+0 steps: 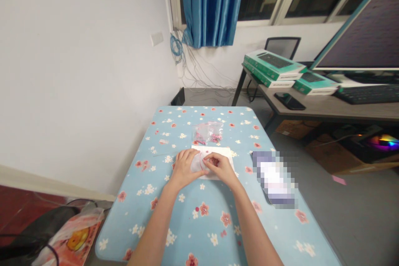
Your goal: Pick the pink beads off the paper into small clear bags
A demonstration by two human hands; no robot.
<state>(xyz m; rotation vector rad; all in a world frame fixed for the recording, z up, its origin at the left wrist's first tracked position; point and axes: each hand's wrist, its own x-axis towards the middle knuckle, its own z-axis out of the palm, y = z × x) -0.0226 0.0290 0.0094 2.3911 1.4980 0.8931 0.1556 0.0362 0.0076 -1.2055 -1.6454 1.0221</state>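
A white sheet of paper (230,153) lies on the table under both hands. My left hand (185,168) rests at its left side, fingers stretched out and thumb pointing right, with nothing visibly held. Above the sheet, my right hand (221,167) has thumb and forefinger pinched together; what is between them is too small to make out. A thin red curved line, like a thread (200,161), shows between the hands. Small dark red pieces (214,161) are partly hidden by my right fingers. Just beyond the paper is a clear plastic bag (208,131) with small pink-red beads inside.
A blue flowered cloth covers the table (181,224). A blurred-out phone-like object (274,178) lies at its right edge. The desk (318,110) at right holds green boxes (271,66), a black phone (289,101), a keyboard (370,93) and a monitor (361,33). A wall stands left.
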